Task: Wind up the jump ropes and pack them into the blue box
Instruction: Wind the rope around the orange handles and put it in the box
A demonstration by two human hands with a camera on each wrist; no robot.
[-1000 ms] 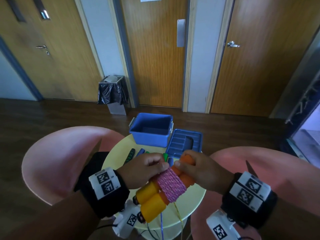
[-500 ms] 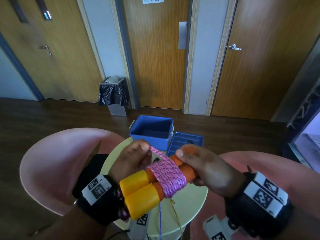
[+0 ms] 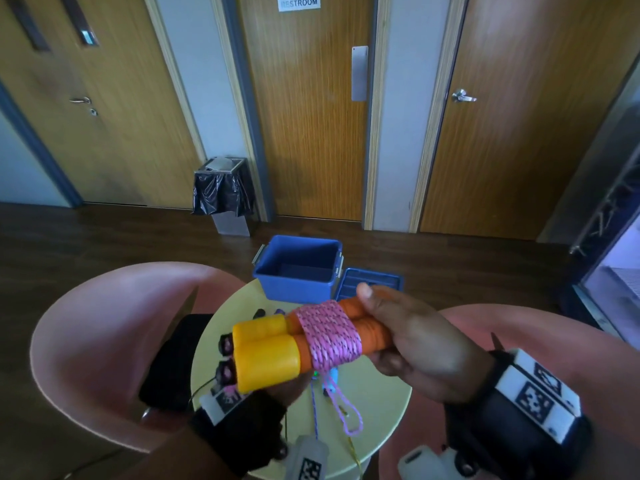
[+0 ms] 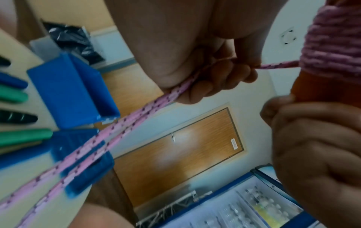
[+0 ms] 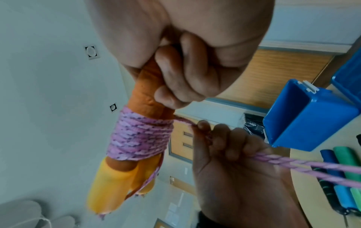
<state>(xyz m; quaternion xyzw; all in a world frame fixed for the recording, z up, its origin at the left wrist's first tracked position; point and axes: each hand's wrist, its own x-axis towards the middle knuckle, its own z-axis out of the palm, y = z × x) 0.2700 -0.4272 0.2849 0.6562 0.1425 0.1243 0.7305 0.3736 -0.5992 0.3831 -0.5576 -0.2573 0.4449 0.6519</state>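
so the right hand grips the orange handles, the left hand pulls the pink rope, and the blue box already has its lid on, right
Not quite: the blue box is open, and its lid lies beside it on the table, as the head view shows. The rest holds: the right hand grips the orange handles and the left hand pulls the pink rope.

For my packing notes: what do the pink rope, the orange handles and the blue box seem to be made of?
Pink rope: braided fibre, matte, dark flecks, apparently nylon or cotton. Orange handles: likely soft foam, dented surface. Blue box: smooth moulded plastic, slight sheen.
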